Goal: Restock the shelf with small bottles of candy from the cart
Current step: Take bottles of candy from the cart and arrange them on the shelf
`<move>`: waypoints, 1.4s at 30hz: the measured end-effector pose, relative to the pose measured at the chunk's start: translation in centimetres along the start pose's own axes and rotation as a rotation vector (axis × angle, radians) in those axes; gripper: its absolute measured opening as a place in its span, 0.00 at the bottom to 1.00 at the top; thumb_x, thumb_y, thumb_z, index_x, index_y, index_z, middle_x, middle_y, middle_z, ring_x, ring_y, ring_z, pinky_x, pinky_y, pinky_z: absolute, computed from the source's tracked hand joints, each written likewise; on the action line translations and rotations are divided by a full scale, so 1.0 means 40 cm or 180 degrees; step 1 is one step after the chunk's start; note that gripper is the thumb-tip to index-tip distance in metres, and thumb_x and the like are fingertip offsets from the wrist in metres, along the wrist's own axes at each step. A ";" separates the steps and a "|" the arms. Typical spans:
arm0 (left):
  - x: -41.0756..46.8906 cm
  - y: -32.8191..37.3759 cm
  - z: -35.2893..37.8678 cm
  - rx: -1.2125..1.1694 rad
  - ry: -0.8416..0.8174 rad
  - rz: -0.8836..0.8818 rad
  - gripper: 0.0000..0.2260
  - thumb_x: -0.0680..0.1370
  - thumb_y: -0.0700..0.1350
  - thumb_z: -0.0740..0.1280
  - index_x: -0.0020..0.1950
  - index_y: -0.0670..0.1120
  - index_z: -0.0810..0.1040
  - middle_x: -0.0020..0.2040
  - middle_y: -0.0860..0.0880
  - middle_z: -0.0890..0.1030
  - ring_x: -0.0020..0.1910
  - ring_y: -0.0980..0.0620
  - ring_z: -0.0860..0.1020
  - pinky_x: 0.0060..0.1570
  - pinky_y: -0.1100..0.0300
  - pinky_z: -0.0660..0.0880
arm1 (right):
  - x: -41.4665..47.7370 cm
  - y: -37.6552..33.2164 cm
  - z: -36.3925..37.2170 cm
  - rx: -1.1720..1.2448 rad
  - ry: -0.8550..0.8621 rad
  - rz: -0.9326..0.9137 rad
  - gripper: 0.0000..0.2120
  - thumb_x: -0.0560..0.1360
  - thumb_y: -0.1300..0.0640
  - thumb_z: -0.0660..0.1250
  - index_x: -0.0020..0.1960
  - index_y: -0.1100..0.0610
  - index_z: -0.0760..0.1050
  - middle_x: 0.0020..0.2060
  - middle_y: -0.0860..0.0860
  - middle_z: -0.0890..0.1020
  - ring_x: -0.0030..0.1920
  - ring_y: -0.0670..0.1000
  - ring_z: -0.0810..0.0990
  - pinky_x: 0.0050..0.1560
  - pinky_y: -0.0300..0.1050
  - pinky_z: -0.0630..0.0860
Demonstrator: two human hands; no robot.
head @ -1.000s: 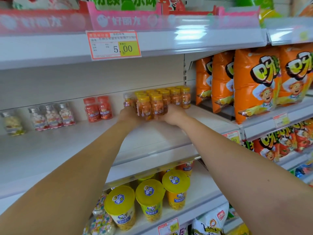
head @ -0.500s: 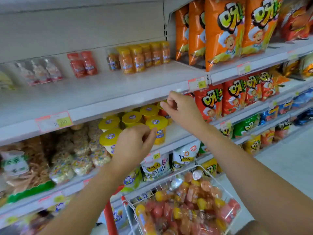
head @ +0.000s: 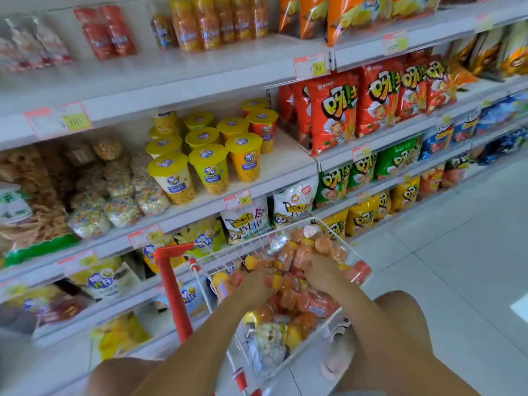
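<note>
Head camera, blurred by motion: the fingers of the left hand (head: 255,281) and the right hand (head: 321,272) are buried out of sight among the small candy bottles (head: 300,304), so whether either grips one cannot be told. Those bottles, capped orange, red and yellow, fill the white wire cart basket (head: 354,260) around both hands. Just left of the fingers stands the cart's red post (head: 171,290). Well above them, on the top shelf (head: 200,67), orange-capped bottles (head: 217,24) stand in rows with red bottles (head: 110,32) to their left, their tops cut off by the frame edge. Labels are unreadable.
</note>
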State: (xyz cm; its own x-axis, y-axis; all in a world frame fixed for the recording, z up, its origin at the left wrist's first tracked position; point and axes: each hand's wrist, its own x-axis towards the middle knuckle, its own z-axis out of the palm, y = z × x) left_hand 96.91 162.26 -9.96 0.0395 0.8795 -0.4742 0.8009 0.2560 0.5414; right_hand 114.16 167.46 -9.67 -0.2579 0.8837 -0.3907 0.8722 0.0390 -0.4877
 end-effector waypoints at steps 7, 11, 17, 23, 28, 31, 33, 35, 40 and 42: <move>0.052 0.002 0.082 -0.0141 0.0309 -0.0164 0.23 0.77 0.38 0.66 0.72 0.45 0.67 0.66 0.44 0.75 0.63 0.46 0.74 0.52 0.64 0.68 | -0.071 0.053 0.097 -0.0008 -0.0394 -0.0453 0.13 0.75 0.49 0.66 0.53 0.57 0.77 0.46 0.53 0.80 0.50 0.53 0.78 0.42 0.42 0.68; 0.073 -0.016 0.093 0.0003 0.0378 -0.0233 0.23 0.76 0.40 0.67 0.71 0.45 0.68 0.65 0.44 0.75 0.63 0.47 0.74 0.54 0.63 0.67 | -0.064 0.042 0.131 -0.0443 -0.0182 -0.0260 0.19 0.73 0.55 0.65 0.63 0.58 0.71 0.58 0.56 0.78 0.58 0.56 0.77 0.53 0.47 0.75; 0.091 -0.027 0.049 0.0375 0.0182 -0.0170 0.21 0.78 0.44 0.66 0.70 0.42 0.66 0.67 0.41 0.69 0.61 0.44 0.73 0.57 0.56 0.72 | -0.032 0.015 0.148 -0.0772 -0.0280 -0.0204 0.15 0.74 0.57 0.66 0.61 0.57 0.73 0.56 0.55 0.79 0.56 0.55 0.79 0.54 0.48 0.77; 0.020 -0.008 -0.133 -0.0684 0.0547 -0.0270 0.12 0.78 0.45 0.65 0.60 0.43 0.70 0.54 0.46 0.75 0.39 0.52 0.75 0.46 0.50 0.76 | 0.003 -0.026 0.140 -0.1049 -0.0413 -0.0264 0.11 0.74 0.55 0.68 0.54 0.57 0.77 0.52 0.52 0.82 0.51 0.53 0.81 0.48 0.44 0.78; -0.094 0.036 -0.310 -0.1607 0.0790 0.0088 0.15 0.78 0.43 0.66 0.63 0.42 0.69 0.56 0.46 0.77 0.52 0.46 0.78 0.55 0.51 0.76 | 0.014 -0.104 -0.012 0.0468 0.0278 -0.0472 0.20 0.70 0.44 0.72 0.53 0.58 0.74 0.44 0.48 0.79 0.47 0.51 0.79 0.41 0.39 0.73; -0.169 0.088 -0.406 -0.2416 0.0980 0.0559 0.06 0.79 0.40 0.63 0.55 0.44 0.74 0.47 0.52 0.82 0.47 0.48 0.79 0.45 0.59 0.78 | 0.009 -0.191 -0.185 0.1869 0.0554 -0.0506 0.18 0.70 0.43 0.72 0.46 0.58 0.75 0.37 0.49 0.78 0.37 0.48 0.76 0.37 0.40 0.69; -0.207 0.126 -0.465 -0.2834 0.1214 0.0912 0.07 0.79 0.41 0.62 0.56 0.45 0.76 0.48 0.47 0.82 0.51 0.44 0.78 0.48 0.53 0.75 | -0.004 -0.246 -0.305 0.3024 0.0301 -0.0738 0.21 0.69 0.44 0.73 0.51 0.61 0.78 0.40 0.54 0.81 0.36 0.50 0.78 0.42 0.43 0.74; -0.235 0.171 -0.528 -0.2989 0.1430 0.1243 0.09 0.76 0.47 0.64 0.55 0.49 0.78 0.48 0.47 0.83 0.51 0.43 0.79 0.51 0.48 0.74 | -0.023 -0.295 -0.416 0.3769 -0.0112 -0.1250 0.21 0.69 0.50 0.72 0.56 0.63 0.77 0.45 0.56 0.83 0.40 0.51 0.81 0.44 0.43 0.78; -0.262 0.283 -0.684 -0.3380 0.2028 0.1502 0.13 0.78 0.49 0.58 0.50 0.49 0.81 0.40 0.47 0.83 0.39 0.46 0.82 0.45 0.46 0.77 | -0.069 -0.399 -0.618 0.4351 -0.1063 -0.1556 0.12 0.66 0.59 0.68 0.47 0.59 0.84 0.44 0.60 0.84 0.39 0.54 0.84 0.42 0.45 0.83; -0.264 0.322 -0.733 -0.3412 0.2040 0.1652 0.13 0.80 0.46 0.56 0.50 0.45 0.80 0.37 0.47 0.82 0.34 0.49 0.81 0.39 0.54 0.78 | -0.059 -0.428 -0.669 0.4271 -0.1188 -0.1682 0.15 0.65 0.57 0.71 0.50 0.60 0.82 0.46 0.62 0.83 0.41 0.56 0.84 0.43 0.47 0.83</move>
State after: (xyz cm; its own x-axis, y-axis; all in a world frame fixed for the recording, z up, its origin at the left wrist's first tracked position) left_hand 89.27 168.02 22.39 -0.3265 0.9251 0.1940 -0.0892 -0.2345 0.9680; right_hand 110.96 177.19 20.50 -0.6843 0.7290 -0.0153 -0.3236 -0.3224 -0.8896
